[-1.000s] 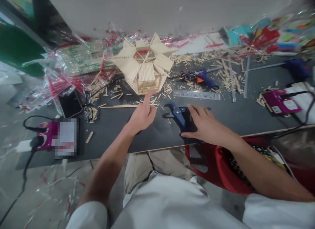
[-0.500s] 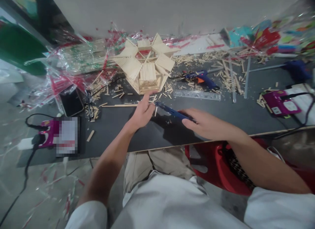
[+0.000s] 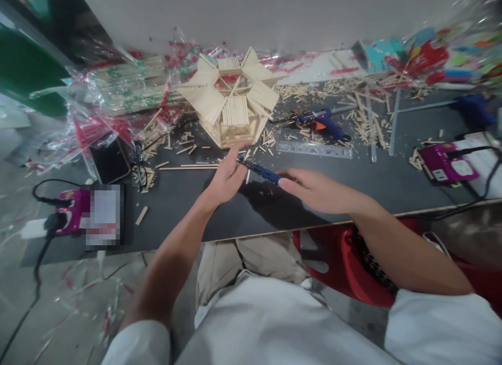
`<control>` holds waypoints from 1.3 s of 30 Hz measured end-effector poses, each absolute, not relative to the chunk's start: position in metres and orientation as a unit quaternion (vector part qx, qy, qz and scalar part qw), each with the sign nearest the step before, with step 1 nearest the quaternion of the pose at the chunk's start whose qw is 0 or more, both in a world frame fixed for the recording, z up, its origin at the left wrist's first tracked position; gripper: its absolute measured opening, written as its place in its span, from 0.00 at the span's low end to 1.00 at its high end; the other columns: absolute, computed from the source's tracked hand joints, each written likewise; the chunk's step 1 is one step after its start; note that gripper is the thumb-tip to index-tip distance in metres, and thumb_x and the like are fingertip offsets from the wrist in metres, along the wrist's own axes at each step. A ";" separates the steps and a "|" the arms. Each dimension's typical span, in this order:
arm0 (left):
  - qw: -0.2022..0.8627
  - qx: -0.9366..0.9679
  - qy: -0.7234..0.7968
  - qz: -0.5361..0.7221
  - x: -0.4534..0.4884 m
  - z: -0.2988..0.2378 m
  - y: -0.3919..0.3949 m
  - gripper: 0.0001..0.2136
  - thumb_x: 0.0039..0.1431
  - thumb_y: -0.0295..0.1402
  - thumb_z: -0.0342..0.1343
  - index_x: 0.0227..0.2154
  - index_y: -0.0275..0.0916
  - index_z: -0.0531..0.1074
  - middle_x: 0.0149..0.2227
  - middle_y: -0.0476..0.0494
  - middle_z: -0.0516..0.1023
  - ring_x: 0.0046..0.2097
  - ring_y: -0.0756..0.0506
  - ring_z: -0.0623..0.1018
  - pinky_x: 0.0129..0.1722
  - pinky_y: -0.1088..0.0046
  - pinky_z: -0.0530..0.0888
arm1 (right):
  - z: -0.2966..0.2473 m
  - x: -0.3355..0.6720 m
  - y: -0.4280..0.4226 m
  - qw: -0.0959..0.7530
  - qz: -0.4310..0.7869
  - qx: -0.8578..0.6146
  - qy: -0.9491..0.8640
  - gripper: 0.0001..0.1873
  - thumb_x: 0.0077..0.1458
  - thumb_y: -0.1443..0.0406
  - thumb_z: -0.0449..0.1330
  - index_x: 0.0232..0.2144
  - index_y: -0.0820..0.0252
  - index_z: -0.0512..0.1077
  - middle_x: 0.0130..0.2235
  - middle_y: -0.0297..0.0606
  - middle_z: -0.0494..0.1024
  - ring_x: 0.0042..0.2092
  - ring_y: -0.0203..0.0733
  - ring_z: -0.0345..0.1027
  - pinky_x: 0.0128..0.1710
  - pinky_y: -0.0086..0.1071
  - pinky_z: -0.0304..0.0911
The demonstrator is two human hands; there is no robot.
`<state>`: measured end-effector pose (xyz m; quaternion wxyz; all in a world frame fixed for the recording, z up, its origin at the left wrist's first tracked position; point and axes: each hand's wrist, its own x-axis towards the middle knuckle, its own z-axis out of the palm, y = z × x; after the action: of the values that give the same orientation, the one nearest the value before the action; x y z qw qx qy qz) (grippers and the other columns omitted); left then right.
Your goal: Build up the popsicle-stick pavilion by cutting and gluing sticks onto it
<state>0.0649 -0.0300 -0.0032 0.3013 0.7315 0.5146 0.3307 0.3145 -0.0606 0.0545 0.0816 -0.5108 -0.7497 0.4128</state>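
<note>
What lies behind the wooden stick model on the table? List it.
Behind the wooden stick model lies crumpled clear plastic wrap with red print, then the pale wall. The model hides whatever lies directly at its back foot.

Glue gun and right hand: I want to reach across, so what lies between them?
In the head view, a clear ruler lies on the table between the glue gun and the right hand.
</note>
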 end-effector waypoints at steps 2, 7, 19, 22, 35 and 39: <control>0.338 0.733 0.481 0.341 0.064 -0.003 -0.030 0.24 0.68 0.35 0.46 0.64 0.40 0.68 0.43 0.44 0.82 0.40 0.44 0.80 0.48 0.67 0.76 | 0.055 0.314 -0.060 0.077 0.407 -0.510 -0.753 0.29 0.70 0.48 0.48 0.52 0.61 0.77 0.55 0.51 0.83 0.54 0.56 0.78 0.55 0.47 0.69; 0.360 0.740 0.443 0.356 0.062 -0.005 -0.029 0.24 0.67 0.31 0.48 0.65 0.39 0.67 0.39 0.46 0.80 0.37 0.45 0.77 0.46 0.66 0.75 | 0.051 0.313 -0.061 0.082 0.398 -0.514 -0.756 0.28 0.70 0.48 0.48 0.52 0.62 0.77 0.55 0.51 0.83 0.55 0.55 0.77 0.56 0.44 0.67; 0.342 0.755 0.446 0.338 0.062 -0.007 -0.027 0.29 0.64 0.27 0.47 0.69 0.39 0.64 0.55 0.39 0.81 0.50 0.42 0.80 0.55 0.62 0.76 | 0.043 0.298 -0.063 0.001 0.300 -0.574 -0.762 0.30 0.73 0.46 0.46 0.38 0.59 0.79 0.39 0.47 0.84 0.42 0.52 0.76 0.40 0.38 0.56; 0.338 0.753 0.447 0.345 0.062 -0.009 -0.027 0.28 0.65 0.27 0.48 0.68 0.38 0.64 0.54 0.38 0.81 0.53 0.40 0.80 0.57 0.61 0.76 | 0.039 0.298 -0.064 -0.018 0.279 -0.570 -0.773 0.32 0.75 0.47 0.42 0.38 0.59 0.79 0.39 0.48 0.84 0.42 0.51 0.76 0.39 0.38 0.53; 0.356 0.660 0.614 0.245 0.082 0.016 -0.052 0.26 0.69 0.29 0.51 0.68 0.34 0.58 0.28 0.50 0.77 0.31 0.42 0.79 0.39 0.66 0.75 | 0.040 0.300 -0.071 -0.098 0.234 -0.568 -0.783 0.34 0.78 0.49 0.39 0.35 0.61 0.76 0.40 0.54 0.84 0.41 0.52 0.78 0.36 0.38 0.50; 0.244 0.637 0.725 0.093 0.098 0.033 -0.087 0.10 0.73 0.36 0.51 0.49 0.37 0.72 0.36 0.36 0.84 0.42 0.33 0.85 0.41 0.63 0.74 | 0.045 0.302 -0.080 -0.132 0.273 -0.545 -0.781 0.34 0.79 0.50 0.39 0.32 0.60 0.76 0.36 0.50 0.84 0.37 0.48 0.75 0.36 0.37 0.50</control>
<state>0.0976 -0.0869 0.0334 0.2440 0.6374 0.7250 0.0925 0.3022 -0.0803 0.0448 -0.1318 -0.5454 -0.7815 0.2730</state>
